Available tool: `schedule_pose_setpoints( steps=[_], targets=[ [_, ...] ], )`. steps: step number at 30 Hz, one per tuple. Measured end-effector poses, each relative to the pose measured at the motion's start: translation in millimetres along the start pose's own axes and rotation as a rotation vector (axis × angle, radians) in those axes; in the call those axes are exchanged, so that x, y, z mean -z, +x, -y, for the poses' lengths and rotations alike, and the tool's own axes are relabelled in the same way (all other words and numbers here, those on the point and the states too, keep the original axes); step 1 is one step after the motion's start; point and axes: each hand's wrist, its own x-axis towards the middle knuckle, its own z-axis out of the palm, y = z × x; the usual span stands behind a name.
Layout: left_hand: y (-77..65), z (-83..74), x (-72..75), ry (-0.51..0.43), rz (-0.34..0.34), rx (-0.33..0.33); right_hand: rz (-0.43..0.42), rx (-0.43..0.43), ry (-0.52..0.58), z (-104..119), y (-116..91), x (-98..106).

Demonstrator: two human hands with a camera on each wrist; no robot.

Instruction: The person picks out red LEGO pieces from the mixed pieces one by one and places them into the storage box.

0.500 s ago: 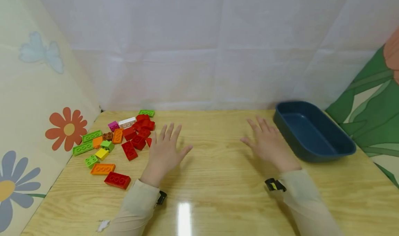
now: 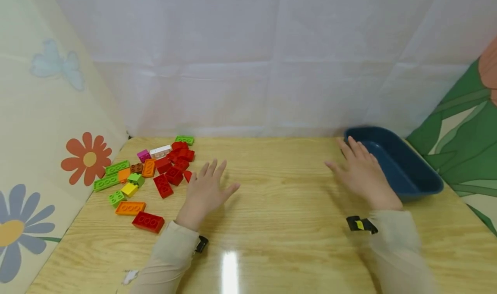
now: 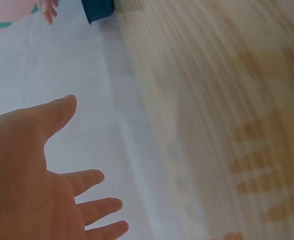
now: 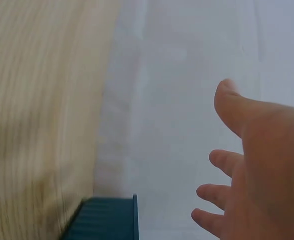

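Note:
My left hand [image 2: 206, 195] hovers over the table just right of a heap of red building bricks [image 2: 174, 176], fingers spread and nothing held. In the left wrist view the same hand [image 3: 46, 170] shows its palm and parted fingers. Over at the right, my right hand [image 2: 363, 173] overlaps the left side of a dark blue tub [image 2: 411, 173] in the head view, its fingers stretched out and holding nothing. The right wrist view has that hand [image 4: 262, 165] with thumb and fingers apart, and the tub's corner [image 4: 104, 220] low in the picture.
Left of the red heap lie green bricks [image 2: 106, 182], a yellow one [image 2: 130, 189], an orange one [image 2: 130, 207], a white one [image 2: 160, 151] and a magenta one [image 2: 143, 156]. One red brick [image 2: 148, 222] sits nearer the front. A white cloth [image 2: 248, 70] hangs behind the table [image 2: 272, 207].
My right hand has moved right, from beside the tub to in front of its left side in the head view. The left hand has barely shifted, and the bricks lie as before.

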Motion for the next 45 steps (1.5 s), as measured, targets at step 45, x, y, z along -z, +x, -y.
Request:
schedule_pose_setpoints(
  steps=[45],
  targets=[
    [-0.8, 1.1, 0.5, 0.043, 0.109, 0.004, -0.1, -0.541, 0.098, -302, -29, -22]
  ],
)
